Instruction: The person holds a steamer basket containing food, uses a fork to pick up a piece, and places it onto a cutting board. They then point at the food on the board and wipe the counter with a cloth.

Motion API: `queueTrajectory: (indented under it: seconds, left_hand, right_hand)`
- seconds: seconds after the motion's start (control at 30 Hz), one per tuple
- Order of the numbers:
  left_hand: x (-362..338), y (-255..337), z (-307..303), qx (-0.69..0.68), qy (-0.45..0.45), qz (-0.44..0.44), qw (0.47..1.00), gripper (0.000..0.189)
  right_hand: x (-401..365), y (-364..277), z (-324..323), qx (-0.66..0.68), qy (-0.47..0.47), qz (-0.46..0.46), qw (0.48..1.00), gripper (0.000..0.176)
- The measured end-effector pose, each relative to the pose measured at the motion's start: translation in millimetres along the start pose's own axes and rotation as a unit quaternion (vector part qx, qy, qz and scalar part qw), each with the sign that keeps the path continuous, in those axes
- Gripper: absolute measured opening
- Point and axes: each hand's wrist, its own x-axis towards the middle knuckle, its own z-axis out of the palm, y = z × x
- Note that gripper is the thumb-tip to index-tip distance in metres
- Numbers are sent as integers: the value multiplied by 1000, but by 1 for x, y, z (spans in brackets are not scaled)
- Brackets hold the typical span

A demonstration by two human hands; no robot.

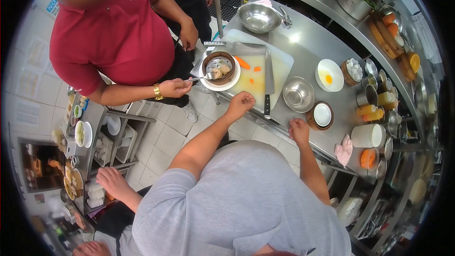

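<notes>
My left hand [241,102] rests with curled fingers on the near edge of the white cutting board [279,59], just left of the cleaver's black handle [267,105], and holds nothing. On the steel counter's front edge lies my right hand [299,130], fingers spread, next to a small bamboo steamer holding a white dish [322,114]. Carrot pieces [242,62] lie on the board. A person in a red shirt holds a spoon [199,78] over a bamboo steamer with dumplings [219,68] on a white plate.
On the counter stand a steel bowl [298,94], a white bowl with an egg yolk [329,75], a basket of eggs [353,70], a large steel bowl [259,17], cups and a pink cloth [344,150]. Another person's hand [113,180] shows lower left beside a cart of dishes [90,128].
</notes>
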Motion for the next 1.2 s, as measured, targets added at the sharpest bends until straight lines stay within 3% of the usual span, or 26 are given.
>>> queueTrajectory:
  seconds: [0.97, 1.2]
  left_hand:
    - [-7, 2, 5, 19, 31, 2, 999, 19]
    - [-3, -12, 1, 54, 37, 38, 997, 17]
  right_hand:
    - [-3, -4, -1, 10, -4, 13, 1000, 26]
    - [0, 1, -1, -3, -2, -6, 1000, 25]
